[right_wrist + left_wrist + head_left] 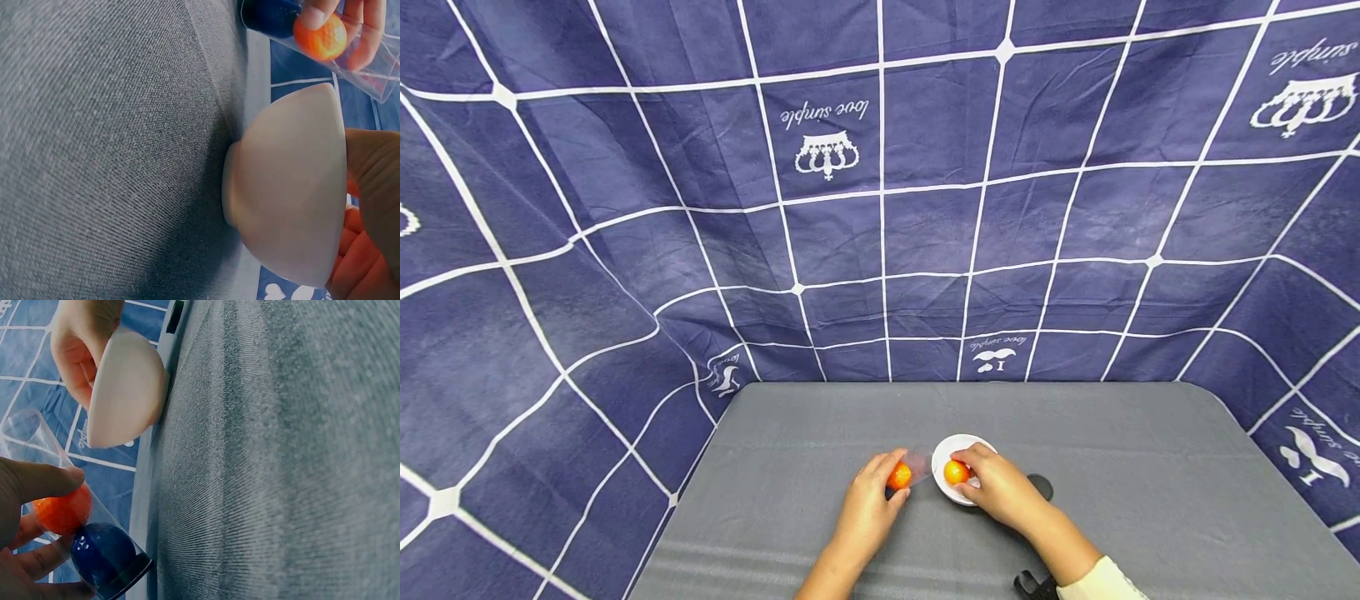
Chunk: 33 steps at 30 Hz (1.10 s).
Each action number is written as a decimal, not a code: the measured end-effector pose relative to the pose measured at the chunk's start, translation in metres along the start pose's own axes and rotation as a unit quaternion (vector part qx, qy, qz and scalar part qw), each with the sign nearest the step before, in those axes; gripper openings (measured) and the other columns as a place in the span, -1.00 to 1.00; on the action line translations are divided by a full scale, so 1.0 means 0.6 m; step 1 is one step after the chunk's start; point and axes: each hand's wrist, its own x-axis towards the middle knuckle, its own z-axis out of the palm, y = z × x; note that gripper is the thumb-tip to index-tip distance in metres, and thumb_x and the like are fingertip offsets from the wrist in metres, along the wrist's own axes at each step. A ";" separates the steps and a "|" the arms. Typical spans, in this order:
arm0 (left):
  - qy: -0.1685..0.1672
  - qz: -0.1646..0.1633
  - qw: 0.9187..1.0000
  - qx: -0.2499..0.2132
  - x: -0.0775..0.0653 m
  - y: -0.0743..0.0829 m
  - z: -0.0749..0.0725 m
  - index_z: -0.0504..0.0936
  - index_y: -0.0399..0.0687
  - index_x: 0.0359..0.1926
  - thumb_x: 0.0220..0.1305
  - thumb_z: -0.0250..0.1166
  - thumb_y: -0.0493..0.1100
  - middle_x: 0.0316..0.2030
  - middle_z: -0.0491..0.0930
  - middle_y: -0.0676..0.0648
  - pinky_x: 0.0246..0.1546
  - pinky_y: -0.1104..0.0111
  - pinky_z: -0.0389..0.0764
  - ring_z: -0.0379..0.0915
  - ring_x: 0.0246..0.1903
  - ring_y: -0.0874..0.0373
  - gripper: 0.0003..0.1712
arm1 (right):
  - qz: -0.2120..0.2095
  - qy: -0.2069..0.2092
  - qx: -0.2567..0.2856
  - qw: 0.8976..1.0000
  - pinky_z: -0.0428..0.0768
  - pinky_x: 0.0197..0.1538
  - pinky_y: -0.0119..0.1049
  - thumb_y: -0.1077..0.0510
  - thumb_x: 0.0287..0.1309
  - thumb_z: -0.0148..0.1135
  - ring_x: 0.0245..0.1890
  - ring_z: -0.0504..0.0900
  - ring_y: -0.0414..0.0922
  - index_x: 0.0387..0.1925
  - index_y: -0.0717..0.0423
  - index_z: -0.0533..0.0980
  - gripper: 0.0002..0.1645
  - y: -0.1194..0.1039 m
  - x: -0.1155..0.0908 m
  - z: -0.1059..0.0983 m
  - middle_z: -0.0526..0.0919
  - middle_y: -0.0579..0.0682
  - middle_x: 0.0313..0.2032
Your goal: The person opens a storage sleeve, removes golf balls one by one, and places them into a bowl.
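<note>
My left hand (867,508) grips a clear plastic tube (39,439), tilted, with its dark base low near the table. Inside the tube lie a dark blue ball (103,553) at the base and an orange ball (62,509) above it. To the right stands a white bowl (942,451), upright on the table. My right hand (1000,490) reaches over the bowl's rim, and its thumb and fingers pinch a second orange ball (957,472) there. The bowl's wall hides this ball and the fingertips in both wrist views.
A dark round disc (1040,486) lies on the table just right of the bowl, partly behind my right wrist. The grey cloth-covered table (820,417) meets a blue curtain (925,242) with white grid lines at the back and sides. A black strap-like piece (1033,586) shows at my right forearm.
</note>
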 end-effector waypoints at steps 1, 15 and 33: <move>0.002 0.000 1.000 0.000 0.000 0.000 0.000 0.63 -0.01 0.14 -0.13 0.63 -0.31 -0.08 0.69 -0.04 -0.04 0.15 0.69 0.68 -0.11 0.06 -0.29 | 0.000 -0.003 -0.002 1.000 0.63 -0.16 -0.25 0.21 -0.11 0.56 -0.31 0.59 -0.23 -0.05 0.19 0.64 -0.50 0.000 0.000 0.000 0.65 -0.04 -0.23; -0.003 -0.006 1.000 -0.012 -0.001 0.000 0.001 0.63 -0.02 0.16 -0.07 0.61 -0.28 -0.07 0.69 -0.04 0.00 0.15 0.68 0.68 -0.09 0.06 -0.31 | -0.004 -0.017 -0.013 1.000 0.61 -0.17 -0.24 0.19 -0.09 0.56 -0.33 0.56 -0.24 -0.03 0.20 0.64 -0.50 -0.002 0.002 -0.004 0.63 -0.04 -0.24; -0.019 -0.016 0.999 -0.024 0.000 -0.005 0.003 0.66 0.00 0.13 -0.09 0.61 -0.31 -0.06 0.69 -0.05 0.02 0.11 0.66 0.65 -0.06 0.03 -0.33 | 0.013 0.004 0.012 1.000 0.65 0.00 -0.09 0.20 -0.01 0.51 -0.14 0.70 -0.07 -0.01 0.13 0.65 -0.55 -0.006 -0.002 -0.007 0.67 -0.03 -0.11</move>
